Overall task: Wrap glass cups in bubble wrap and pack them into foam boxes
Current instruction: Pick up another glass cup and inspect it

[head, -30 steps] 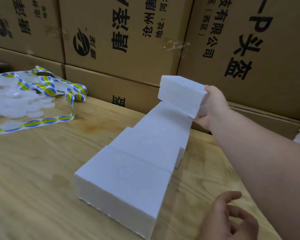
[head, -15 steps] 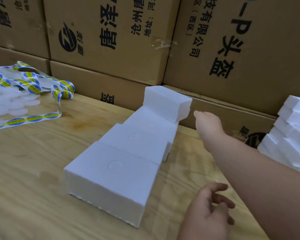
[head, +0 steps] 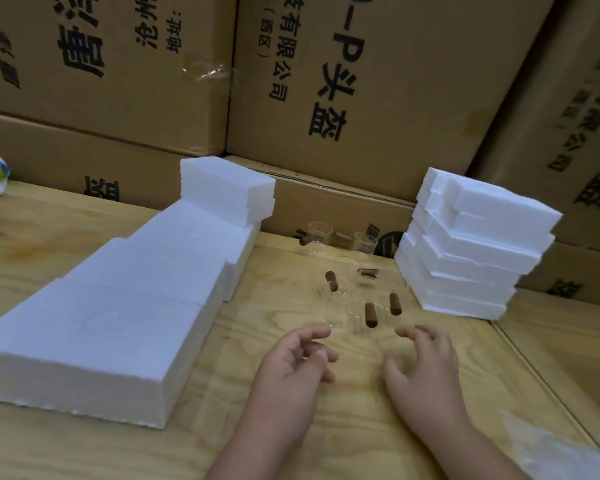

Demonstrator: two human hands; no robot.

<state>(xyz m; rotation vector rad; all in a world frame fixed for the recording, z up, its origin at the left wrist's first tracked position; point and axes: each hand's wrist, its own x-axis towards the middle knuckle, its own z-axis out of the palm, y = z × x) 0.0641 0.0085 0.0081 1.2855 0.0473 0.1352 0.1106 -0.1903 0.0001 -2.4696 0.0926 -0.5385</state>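
- Left hand (head: 293,367) and right hand (head: 421,363) hover over the bench (head: 326,427), fingers loosely curled, holding nothing.
- Glass cups (head: 347,271) with brown handles lie just beyond the fingers, between two groups of foam boxes (head: 118,306).
- Cardboard cartons (head: 361,81) along the far edge read "头盔" and "有限公司".

Both hands reach forward side by side, near the middle of the view, palms down. The left hand (head: 293,363) has its fingers loosely curled, thumb and forefinger apart, holding nothing. The right hand (head: 421,367) is spread, fingers relaxed and bent a little, also holding nothing. Both forearms are bare.
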